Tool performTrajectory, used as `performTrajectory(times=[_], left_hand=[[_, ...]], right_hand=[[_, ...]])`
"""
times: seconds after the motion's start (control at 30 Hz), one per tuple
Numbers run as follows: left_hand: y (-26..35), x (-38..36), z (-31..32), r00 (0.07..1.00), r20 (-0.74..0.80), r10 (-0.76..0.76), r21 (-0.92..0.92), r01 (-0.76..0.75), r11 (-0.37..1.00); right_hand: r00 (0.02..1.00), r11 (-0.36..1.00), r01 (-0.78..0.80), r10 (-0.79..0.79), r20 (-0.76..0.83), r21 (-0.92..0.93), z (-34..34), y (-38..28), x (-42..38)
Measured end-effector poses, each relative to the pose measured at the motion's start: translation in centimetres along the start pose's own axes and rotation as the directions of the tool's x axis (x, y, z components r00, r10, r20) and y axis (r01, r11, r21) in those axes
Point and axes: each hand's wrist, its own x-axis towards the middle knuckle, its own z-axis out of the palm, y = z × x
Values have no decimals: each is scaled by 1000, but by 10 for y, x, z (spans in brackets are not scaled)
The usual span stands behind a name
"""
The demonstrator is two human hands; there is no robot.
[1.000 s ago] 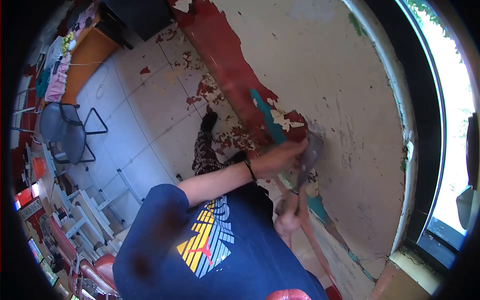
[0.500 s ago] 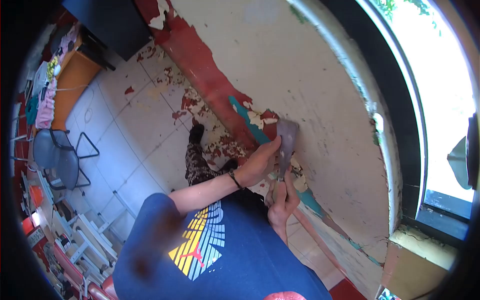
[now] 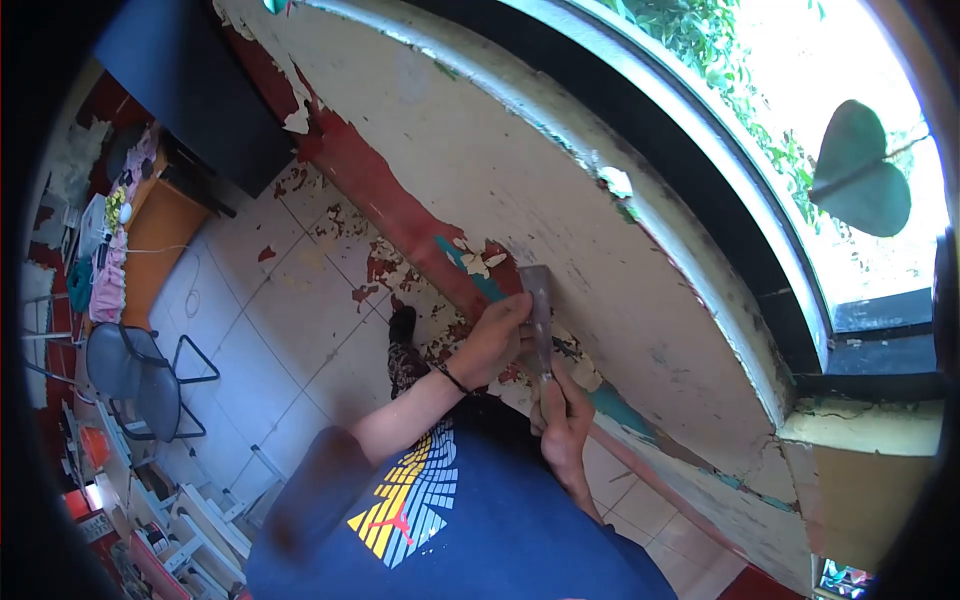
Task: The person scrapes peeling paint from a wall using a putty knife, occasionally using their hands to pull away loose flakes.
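A paint scraper [image 3: 538, 315] with a wide, smeared metal blade is pressed near the wall's torn paint edge. My right hand [image 3: 562, 415] is closed round its handle, low on the right. Farther up, my left hand [image 3: 490, 345], with a dark band at the wrist, pinches the blade between thumb and fingers; some of those fingers are hidden behind it. Beside the blade tip, cream paint flakes [image 3: 480, 260] curl off the wall [image 3: 620, 270]. Red and teal layers show where the cream coat is gone.
Paint chips litter the tiled floor [image 3: 265, 340] along the wall's foot, around my shoe [image 3: 402, 322]. A grey chair [image 3: 135, 375], an orange desk [image 3: 165, 240] and a folded metal ladder [image 3: 200, 535] stand on the left. A window ledge [image 3: 600, 185] runs above the wall.
My view has turned, so more of the window shows. The scraper and both hands appear farther left, still together on the tool, with the blade seen more edge-on.
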Motion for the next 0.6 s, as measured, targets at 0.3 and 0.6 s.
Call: performTrajectory(times=[0.3, 0.6], left_hand=[[11, 13, -9, 994, -2, 114, -151, -113, 982], [-13, 2, 7, 998, 37, -44, -103, 48, 994]], right_hand=[[977, 984, 178, -176, 121, -8, 12, 24, 33], [998, 1000, -4, 3, 60, 22, -20, -7, 0]])
